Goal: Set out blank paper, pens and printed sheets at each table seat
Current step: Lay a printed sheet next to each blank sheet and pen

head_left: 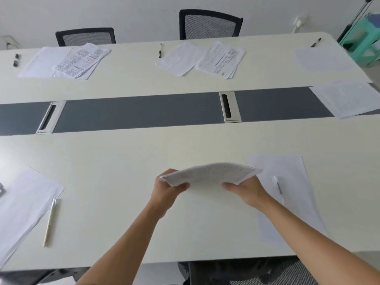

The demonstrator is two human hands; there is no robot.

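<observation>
Head view shows both hands, left hand [167, 187] and right hand [245, 191], gripping a printed stack [209, 174] above the counter [123, 161].

the long cream table [123, 161] looked smooth and matt; the thin white printed paper stack [209, 173] was matt; the black chair backs [209, 24] were mesh.

You have bare tabletop [123, 171] straight ahead, reaching to the grey strip [133, 112]. The left sheet [24, 202] and left pen [50, 222] bound it on one side, the right sheet [287, 167] and right pen [279, 188] on the other.
</observation>
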